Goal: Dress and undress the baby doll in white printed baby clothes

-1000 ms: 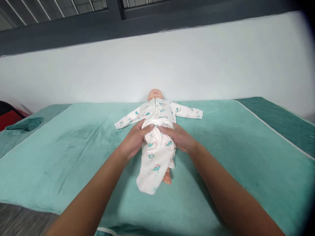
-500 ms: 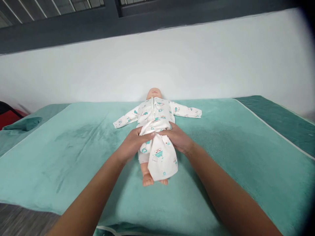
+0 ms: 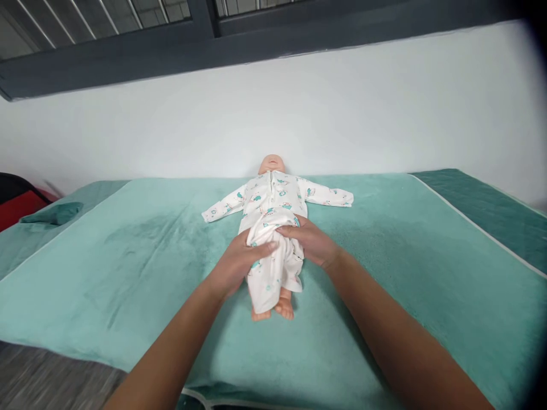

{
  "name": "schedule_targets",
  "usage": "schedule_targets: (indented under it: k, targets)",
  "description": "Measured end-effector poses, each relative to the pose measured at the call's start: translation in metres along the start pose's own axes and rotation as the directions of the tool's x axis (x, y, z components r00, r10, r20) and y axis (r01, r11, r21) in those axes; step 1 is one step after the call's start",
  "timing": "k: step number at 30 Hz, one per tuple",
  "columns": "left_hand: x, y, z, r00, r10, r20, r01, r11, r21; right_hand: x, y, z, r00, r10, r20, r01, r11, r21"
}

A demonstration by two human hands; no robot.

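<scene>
- White printed cloth [image 3: 267, 287] is what both hands are on; it's bunched around the doll's [image 3: 272, 164] hips, with a loose end hanging over the shins
- doll is flat on its back in the middle of the green cover [image 3: 154, 273], head right by the white wall [image 3: 273, 114], sleeves [image 3: 330, 196] spread wide; bare feet [image 3: 285, 307] poke out at the near end
- left hand [image 3: 237, 262] is gripping a gathered fold, thumb lying across the top; its fingers are mostly hidden, so can't tell how far under they go
- right hand [image 3: 313, 242] is gripping too, a bit higher on the other side, thumb pointing inward over the gathers; can't see the fingertips
- also can't tell if the hanging end is part of the top or a separate piece
- as for doing it well, I'd pinch cloth only, not the body under it; pull evenly with both hands so the folds don't twist to one side
- imo one hand should anchor while the other smooths; yank too hard and the doll probably slides or the top rides up; loose end could snag on the toes as well
</scene>
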State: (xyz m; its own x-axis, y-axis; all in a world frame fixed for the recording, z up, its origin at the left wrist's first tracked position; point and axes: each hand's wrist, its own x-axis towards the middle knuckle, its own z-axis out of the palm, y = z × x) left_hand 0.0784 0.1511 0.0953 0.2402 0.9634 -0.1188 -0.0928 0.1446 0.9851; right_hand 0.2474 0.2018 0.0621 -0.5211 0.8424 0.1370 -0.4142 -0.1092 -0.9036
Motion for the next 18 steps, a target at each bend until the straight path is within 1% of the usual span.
schedule_targets:
  k: [2,4,5,7,9,11,13,15,18]
  targets:
    - [-0.008,0.001,0.006,0.999,0.02,-0.028,-0.02,0.999,0.032,-0.002,-0.002,0.0,1.0,-0.003,-0.01,0.002,0.993,-0.117]
    - [-0.018,0.0,0.015,0.993,0.013,-0.122,-0.012,1.0,0.006,-0.004,-0.007,0.002,1.0,0.001,-0.008,-0.004,0.951,-0.308]
    - [-0.024,-0.001,0.02,0.984,-0.017,-0.175,0.014,1.0,-0.021,-0.006,-0.01,0.003,1.0,0.009,0.005,-0.006,0.913,-0.409]
    - [-0.038,-0.003,0.032,0.957,-0.103,-0.273,0.087,0.994,-0.071,-0.008,-0.016,0.007,0.997,0.044,0.067,0.003,0.816,-0.578]
    - [-0.055,-0.006,0.045,0.922,-0.156,-0.354,0.128,0.987,-0.101,-0.011,-0.023,0.012,0.985,0.099,0.142,0.027,0.722,-0.691]
    - [-0.072,-0.007,0.058,0.895,-0.155,-0.419,0.098,0.983,-0.155,-0.014,-0.029,0.019,0.971,0.149,0.186,0.054,0.621,-0.782]
    - [-0.088,-0.01,0.066,0.87,-0.158,-0.468,0.035,0.965,-0.26,-0.016,-0.031,0.024,0.963,0.169,0.211,0.101,0.503,-0.859]
    - [-0.1,-0.016,0.07,0.845,-0.2,-0.496,-0.002,0.926,-0.377,-0.018,-0.029,0.028,0.957,0.168,0.238,0.162,0.371,-0.914]
    - [-0.115,-0.032,0.067,0.817,-0.288,-0.499,0.011,0.874,-0.486,-0.018,-0.023,0.031,0.951,0.173,0.258,0.218,0.219,-0.951]
